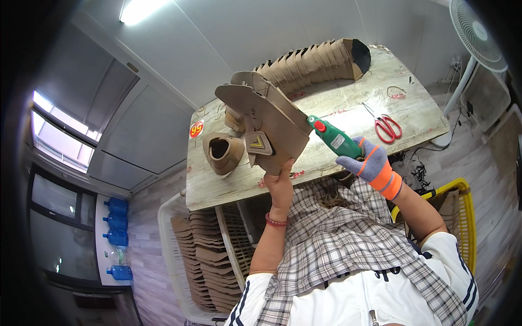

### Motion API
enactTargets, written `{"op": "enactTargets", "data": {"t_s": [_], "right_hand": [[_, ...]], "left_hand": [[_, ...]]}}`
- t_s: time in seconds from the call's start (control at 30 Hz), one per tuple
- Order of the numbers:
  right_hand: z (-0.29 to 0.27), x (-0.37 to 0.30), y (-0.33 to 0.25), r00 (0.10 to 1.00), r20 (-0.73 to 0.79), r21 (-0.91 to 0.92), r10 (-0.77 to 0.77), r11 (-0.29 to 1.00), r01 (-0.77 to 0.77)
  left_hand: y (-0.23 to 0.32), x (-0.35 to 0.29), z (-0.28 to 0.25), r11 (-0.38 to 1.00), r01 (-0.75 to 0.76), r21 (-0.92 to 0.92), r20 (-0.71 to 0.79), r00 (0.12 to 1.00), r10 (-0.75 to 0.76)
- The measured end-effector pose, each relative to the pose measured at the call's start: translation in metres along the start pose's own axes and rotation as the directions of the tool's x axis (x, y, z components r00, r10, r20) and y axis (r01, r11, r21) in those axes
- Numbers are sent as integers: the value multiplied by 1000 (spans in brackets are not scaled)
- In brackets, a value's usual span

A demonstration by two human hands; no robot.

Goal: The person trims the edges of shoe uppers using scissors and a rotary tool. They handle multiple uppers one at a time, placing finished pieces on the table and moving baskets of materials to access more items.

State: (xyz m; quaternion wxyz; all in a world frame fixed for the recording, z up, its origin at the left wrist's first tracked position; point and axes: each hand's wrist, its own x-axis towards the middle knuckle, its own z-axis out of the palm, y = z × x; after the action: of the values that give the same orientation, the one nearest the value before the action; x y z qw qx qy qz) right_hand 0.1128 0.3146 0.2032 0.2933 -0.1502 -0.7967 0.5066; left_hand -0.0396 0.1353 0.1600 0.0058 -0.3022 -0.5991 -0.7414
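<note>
My left hand [280, 190], bare with a red beaded bracelet, grips the lower edge of a tan shoe upper [277, 122] and holds it up above the table. A patch with a yellow-and-black angular mark sits on the upper's side. My right hand [375, 168], in a grey and orange glove, is closed round a green handheld electric tool [338, 142] with a red button. The tool's tip is at the upper's right edge; whether they touch I cannot tell. Two formed tan shoe uppers [223, 153] stand on the table left of the held one, the farther partly hidden.
The worn pale table [348, 114] bears a row of nested tan uppers [315, 64] at its back and red-handled scissors [387, 129] at right. Below left, a white basket [169, 239] holds stacked brown pieces. A yellow basket [466, 217] and a white fan [478, 33] stand right.
</note>
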Motion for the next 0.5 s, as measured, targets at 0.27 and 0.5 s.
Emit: {"op": "enactTargets", "data": {"t_s": [0.27, 0.5], "right_hand": [[-6, 7, -22, 988, 35, 66, 151, 986, -153], [-13, 15, -32, 973, 72, 238, 217, 944, -228]], "left_hand": [[-22, -10, 1, 937, -236, 257, 128, 970, 209], [-36, -16, -12, 776, -433, 458, 318, 895, 311]]}}
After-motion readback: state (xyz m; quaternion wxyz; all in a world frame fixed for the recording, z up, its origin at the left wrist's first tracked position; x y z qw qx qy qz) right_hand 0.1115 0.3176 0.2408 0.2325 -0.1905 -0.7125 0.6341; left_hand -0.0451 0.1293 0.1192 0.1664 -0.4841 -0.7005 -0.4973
